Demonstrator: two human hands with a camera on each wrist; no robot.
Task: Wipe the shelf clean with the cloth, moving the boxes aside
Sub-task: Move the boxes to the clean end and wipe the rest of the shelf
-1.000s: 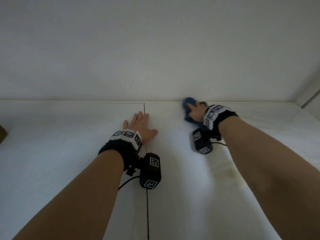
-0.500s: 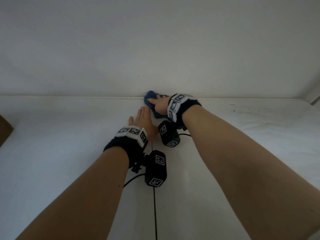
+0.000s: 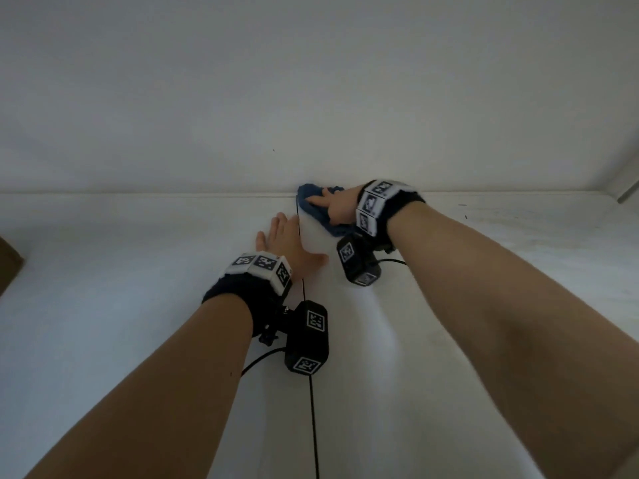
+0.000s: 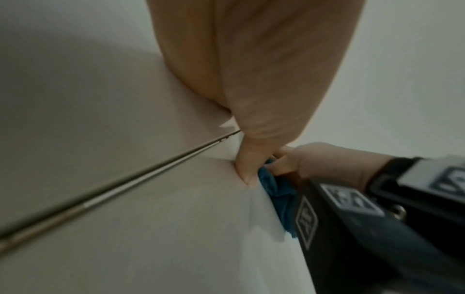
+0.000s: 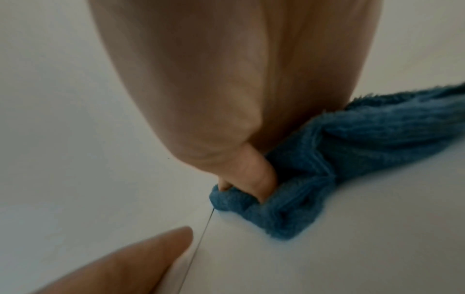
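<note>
The white shelf (image 3: pixel 138 305) runs up to a white back wall. My left hand (image 3: pixel 287 240) lies flat on it with straight fingers, across the dark seam (image 3: pixel 311 392) between two shelf panels. Just right of it, at the back edge, my right hand (image 3: pixel 337 205) grips a bunched blue cloth (image 3: pixel 307 198) and holds it down on the shelf. In the right wrist view the thumb digs into a fold of the cloth (image 5: pixel 352 149), and a left fingertip (image 5: pixel 125 264) lies nearby. The left wrist view shows my left hand (image 4: pixel 251 79) beside the cloth (image 4: pixel 276 195).
A corner of a brown box (image 3: pixel 7 267) shows at the far left edge of the shelf. The shelf's right end meets a side wall (image 3: pixel 626 181). Dark specks mark the shelf's back right part (image 3: pixel 463 210).
My right hand has slid the cloth left along the back edge, from right of the seam up to it. The left hand has stayed flat in place.
</note>
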